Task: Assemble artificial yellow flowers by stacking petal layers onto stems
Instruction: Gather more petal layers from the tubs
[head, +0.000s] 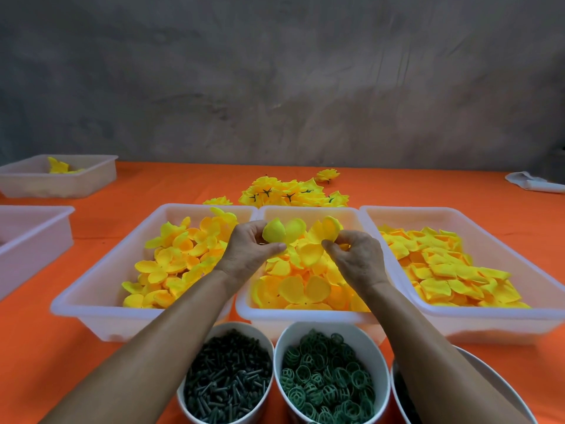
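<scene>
left hand (251,243): fingers curled round a small yellow bud (274,233) with a petal fanned beside it; stem under it hidden, can't tell if one is there.
right hand (356,250): thumb and fingers pinching the edge of a petal layer (318,243), lifted just above the middle tray.
step in hand: likely threading the petal layer onto the bud, judged from the pose.
how to do it well: find the centre hole of the layer first, keep the bud steady in the left hand, slide the layer up from below until it seats snug, petals cupped toward the bud; take only one layer, they cling.
progress: mid-run guess, a pile of finished flowers (292,192) lies beyond both hands.
middle tray (305,315): directly under the hands, round orange-yellow petal layers.
left tray (91,310): beside the left hand, smaller cupped petals.
right tray (489,324): beside the right hand, flatter pointed petal pieces.
stem bowl (227,377): below the left forearm, dark green stem pegs.
ring bowl (331,373): between the forearms, green lattice rings.
third bowl (495,367): under the right forearm, contents hidden.
far tray (61,182): well beyond the left hand, a few yellow pieces.
side tray (33,237): far left of the left hand, contents out of sight.
</scene>
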A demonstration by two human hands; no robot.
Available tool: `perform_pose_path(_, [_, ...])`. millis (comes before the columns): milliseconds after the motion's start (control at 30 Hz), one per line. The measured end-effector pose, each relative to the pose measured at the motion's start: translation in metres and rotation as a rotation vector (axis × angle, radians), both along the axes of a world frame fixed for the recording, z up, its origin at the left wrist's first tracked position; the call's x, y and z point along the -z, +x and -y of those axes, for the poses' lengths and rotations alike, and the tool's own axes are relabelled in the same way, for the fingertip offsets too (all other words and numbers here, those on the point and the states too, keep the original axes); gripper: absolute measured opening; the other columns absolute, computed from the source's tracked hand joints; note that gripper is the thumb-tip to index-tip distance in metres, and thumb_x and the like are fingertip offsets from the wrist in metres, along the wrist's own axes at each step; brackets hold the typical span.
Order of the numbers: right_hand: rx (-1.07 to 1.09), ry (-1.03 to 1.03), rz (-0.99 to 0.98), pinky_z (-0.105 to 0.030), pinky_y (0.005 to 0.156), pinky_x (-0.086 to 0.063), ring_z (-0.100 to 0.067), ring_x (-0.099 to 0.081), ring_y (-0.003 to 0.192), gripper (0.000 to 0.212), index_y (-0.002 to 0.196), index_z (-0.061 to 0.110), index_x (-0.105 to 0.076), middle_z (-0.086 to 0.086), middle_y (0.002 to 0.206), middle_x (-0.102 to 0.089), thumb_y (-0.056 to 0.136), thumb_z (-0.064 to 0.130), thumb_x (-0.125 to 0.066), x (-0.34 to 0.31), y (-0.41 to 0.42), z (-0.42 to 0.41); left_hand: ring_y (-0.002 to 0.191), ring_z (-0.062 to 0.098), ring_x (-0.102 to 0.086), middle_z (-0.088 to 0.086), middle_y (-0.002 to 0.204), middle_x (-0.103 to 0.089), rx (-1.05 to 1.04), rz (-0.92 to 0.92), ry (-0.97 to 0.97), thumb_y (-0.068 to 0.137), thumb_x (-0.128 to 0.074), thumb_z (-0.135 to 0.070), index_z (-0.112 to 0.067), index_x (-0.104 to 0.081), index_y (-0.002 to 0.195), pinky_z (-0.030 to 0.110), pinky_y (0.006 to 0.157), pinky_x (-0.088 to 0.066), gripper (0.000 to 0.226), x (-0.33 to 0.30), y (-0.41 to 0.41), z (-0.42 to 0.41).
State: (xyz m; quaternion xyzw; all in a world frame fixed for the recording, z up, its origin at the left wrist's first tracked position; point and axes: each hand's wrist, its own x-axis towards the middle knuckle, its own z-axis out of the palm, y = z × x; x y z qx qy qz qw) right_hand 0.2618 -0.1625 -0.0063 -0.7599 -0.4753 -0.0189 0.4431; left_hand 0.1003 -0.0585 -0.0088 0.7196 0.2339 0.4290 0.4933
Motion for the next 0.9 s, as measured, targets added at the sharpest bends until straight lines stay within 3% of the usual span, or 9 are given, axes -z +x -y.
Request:
perform_pose_path(200, [-0.016, 0.029, -0.014, -0.036, 0.070, -0.045, -0.030, -0.060, 0.079, 0.020, 0.090, 0.010, -0.075, -0.013, 0.086, -0.070, 0.086, 0.028, -0.066, 0.0001, -0.0013, -0.0003, 0.087, 0.008, -0.063, 0.003, 0.091, -0.065, 0.002, -0.028, -0.020, 0.073, -0.075, 0.004, -0.011, -0.069, 0.079, 0.020, 0.078, -0.055, 0.018, 0.0016, 0.0014, -0.0013])
perform_pose_path(333, [-0.005, 0.062, -0.030, -0.037, 0.070, -0.048, -0.029, -0.062, 0.076, 0.021, 0.086, 0.010, -0.075, -0.012, 0.081, -0.071, 0.086, 0.029, -0.067, -0.0005, -0.0019, 0.0010, 0.067, 0.005, -0.062, 0.003, 0.079, -0.066, -0.021, -0.018, -0.026, 0.085, -0.066, -0.009, -0.014, -0.066, 0.085, 0.018, 0.060, -0.053, 0.006, -0.0002, 0.0029, 0.0011])
perform_pose_path(433, [-0.011, 0.058, -0.045, -0.032, 0.064, -0.049, -0.023, -0.066, 0.061, 0.025, 0.077, 0.011, -0.071, -0.007, 0.068, -0.069, 0.086, 0.033, -0.066, -0.0008, -0.0007, 0.0024, 0.045, 0.004, -0.055, 0.000, 0.065, -0.061, -0.014, 0.011, -0.045, 0.088, -0.063, -0.011, -0.007, -0.063, 0.089, 0.016, 0.040, -0.041, 0.003, -0.0018, 0.0022, 0.0038])
perform_pose_path(533, [-0.021, 0.036, -0.068, -0.022, 0.051, -0.043, -0.006, -0.058, 0.040, 0.028, 0.071, 0.011, -0.067, 0.006, 0.051, -0.059, 0.087, 0.034, -0.066, -0.0006, -0.0009, 0.0033, 0.046, 0.000, -0.053, -0.005, 0.064, -0.061, 0.012, 0.016, -0.034, 0.087, -0.063, -0.005, -0.003, -0.065, 0.094, 0.015, 0.042, -0.041, 0.008, -0.0023, 0.0010, 0.0048])
perform_pose_path(633, [-0.022, 0.049, -0.099, -0.018, 0.048, -0.041, -0.002, -0.053, 0.034, 0.024, 0.069, 0.013, -0.067, 0.009, 0.042, -0.053, 0.086, 0.030, -0.067, 0.0001, -0.0004, 0.0036, 0.063, 0.000, -0.056, -0.001, 0.079, -0.060, 0.023, -0.025, 0.023, 0.088, -0.061, 0.000, -0.010, -0.064, 0.096, 0.016, 0.056, -0.049, 0.013, -0.0024, 0.0008, 0.0043])
perform_pose_path(700, [-0.039, 0.058, -0.130, -0.020, 0.049, -0.042, -0.004, -0.052, 0.032, 0.020, 0.070, 0.013, -0.068, 0.011, 0.038, -0.051, 0.086, 0.024, -0.068, 0.0004, 0.0004, 0.0039, 0.068, 0.004, -0.056, 0.001, 0.081, -0.060, 0.010, -0.034, 0.033, 0.088, -0.061, 0.001, -0.011, -0.064, 0.096, 0.017, 0.057, -0.050, 0.014, -0.0019, 0.0005, 0.0034])
perform_pose_path(800, [-0.090, 0.043, -0.153, -0.017, 0.045, -0.042, -0.004, -0.051, 0.031, 0.012, 0.073, 0.010, -0.067, 0.010, 0.041, -0.053, 0.085, 0.011, -0.068, 0.0006, -0.0002, 0.0031, 0.056, 0.011, -0.054, 0.004, 0.073, -0.056, -0.030, -0.050, 0.040, 0.090, -0.059, -0.004, -0.010, -0.061, 0.086, 0.022, 0.045, -0.047, 0.007, -0.0008, 0.0006, 0.0025])
perform_pose_path(900, [-0.122, -0.002, -0.104, -0.013, 0.042, -0.043, -0.001, -0.051, 0.032, 0.008, 0.078, 0.007, -0.067, 0.004, 0.051, -0.059, 0.085, 0.004, -0.065, 0.0010, -0.0019, 0.0015, 0.039, 0.007, -0.051, 0.003, 0.065, -0.052, -0.066, -0.050, 0.002, 0.092, -0.058, -0.010, -0.011, -0.057, 0.082, 0.018, 0.034, -0.038, 0.011, 0.0002, 0.0020, 0.0016])
